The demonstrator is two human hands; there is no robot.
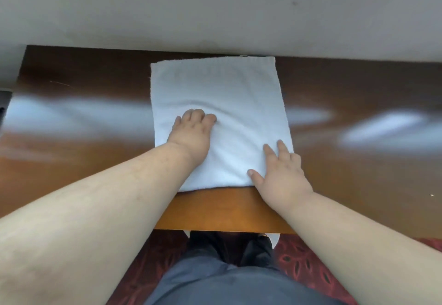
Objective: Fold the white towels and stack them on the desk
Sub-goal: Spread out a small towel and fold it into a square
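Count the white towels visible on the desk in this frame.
1. The white towel lies flat on the desk, centred against the wall, under both hands. Layers beneath it could be hidden.

Towel [220,103] white; desk [358,89] glossy brown; carpet [303,266] red, dark leaf pattern.

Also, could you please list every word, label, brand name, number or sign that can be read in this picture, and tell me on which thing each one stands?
None: no readable text appears anywhere in this view.
White towel: plain cloth, no label or print visible.
Wooden desk: only glare and wood grain.
Wall: faint marks only, no letters.
Red carpet: leaf-like pattern, not writing.
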